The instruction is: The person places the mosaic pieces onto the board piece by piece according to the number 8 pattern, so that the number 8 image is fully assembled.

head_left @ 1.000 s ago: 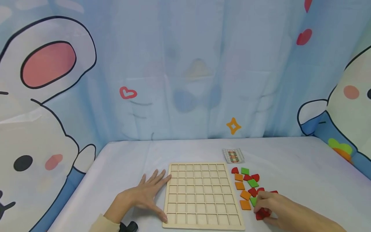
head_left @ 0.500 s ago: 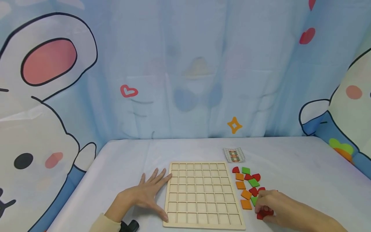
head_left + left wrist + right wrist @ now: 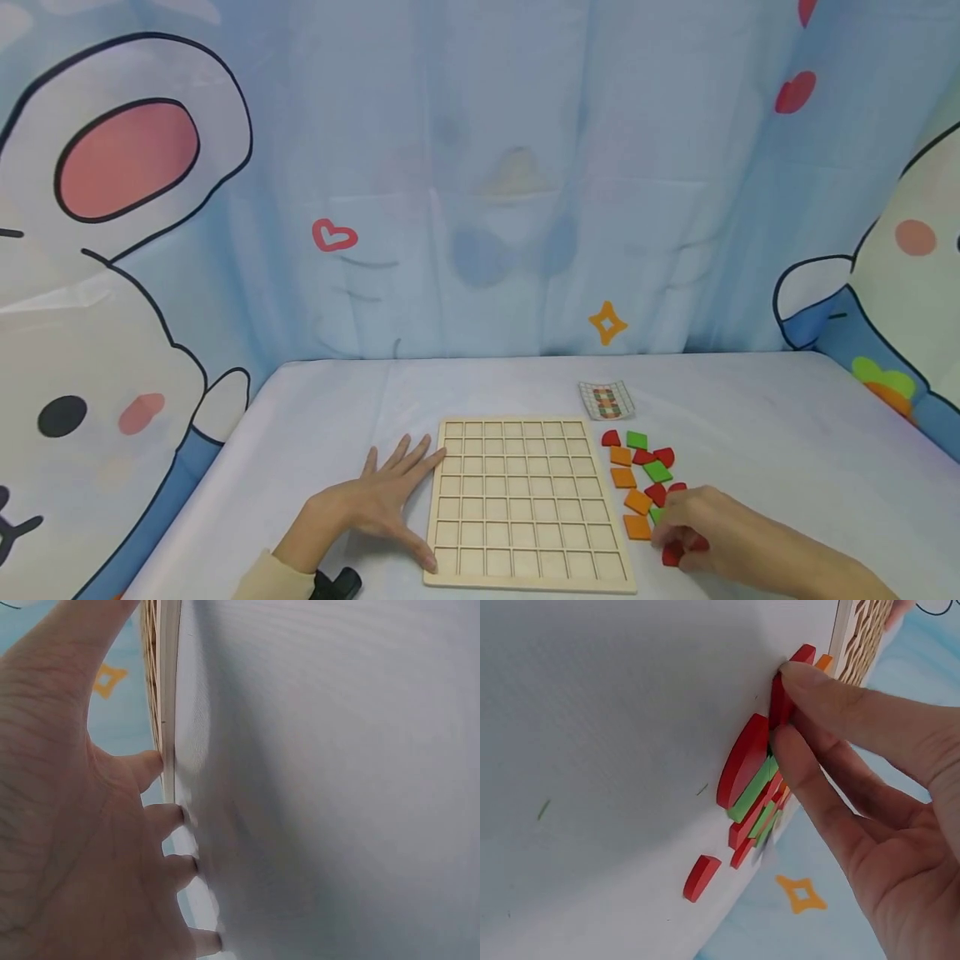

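A pale wooden grid board (image 3: 529,510) lies flat on the white table. My left hand (image 3: 386,504) has its fingers spread, thumb and index fingertip at the board's left edge. In the left wrist view, the other fingertips (image 3: 182,866) rest on the cloth. To the right of the board, my right hand (image 3: 723,533) is low over loose tiles. Its thumb and index finger pinch a red tile (image 3: 778,701), seen edge-on in the right wrist view. Another red tile with a curved side (image 3: 744,761) lies right beside the fingertips. The hand partly hides nearby pieces in the head view.
Orange square tiles (image 3: 638,502), green tiles (image 3: 657,472) and red round-sided tiles (image 3: 611,438) lie scattered along the board's right side. Behind them is a small printed pattern card (image 3: 606,401). A blue cartoon curtain (image 3: 510,275) hangs behind the table.
My right hand has shifted slightly left and its fingers have drawn together on a red tile, parting it from another red one. The left hand stays put at the board.
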The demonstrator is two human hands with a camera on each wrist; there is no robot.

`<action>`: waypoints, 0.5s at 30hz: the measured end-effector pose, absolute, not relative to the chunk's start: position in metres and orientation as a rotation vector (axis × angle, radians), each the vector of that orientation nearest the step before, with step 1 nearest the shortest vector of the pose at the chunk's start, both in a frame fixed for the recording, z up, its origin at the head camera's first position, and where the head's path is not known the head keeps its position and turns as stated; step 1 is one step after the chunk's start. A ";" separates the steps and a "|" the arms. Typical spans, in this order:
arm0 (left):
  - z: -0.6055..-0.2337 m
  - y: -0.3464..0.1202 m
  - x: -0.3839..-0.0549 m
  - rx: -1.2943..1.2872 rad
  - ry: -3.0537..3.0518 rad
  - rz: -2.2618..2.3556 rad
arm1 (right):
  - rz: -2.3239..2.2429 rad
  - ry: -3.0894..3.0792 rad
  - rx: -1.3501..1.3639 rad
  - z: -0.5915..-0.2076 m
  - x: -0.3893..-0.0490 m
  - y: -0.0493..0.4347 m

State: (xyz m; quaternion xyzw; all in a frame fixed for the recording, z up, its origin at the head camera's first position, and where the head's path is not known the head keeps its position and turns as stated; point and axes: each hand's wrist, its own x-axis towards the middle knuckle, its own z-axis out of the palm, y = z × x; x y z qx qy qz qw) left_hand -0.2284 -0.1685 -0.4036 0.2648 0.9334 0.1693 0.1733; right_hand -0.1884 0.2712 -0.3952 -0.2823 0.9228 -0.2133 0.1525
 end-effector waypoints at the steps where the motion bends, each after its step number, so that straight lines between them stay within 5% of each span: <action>1: -0.404 -0.169 -0.228 0.748 2.649 0.475 | -0.619 2.641 -0.816 -0.395 -0.189 0.271; 15: -0.403 -0.169 -0.229 0.733 2.647 0.451 | -0.760 2.460 -0.801 -0.387 -0.199 0.273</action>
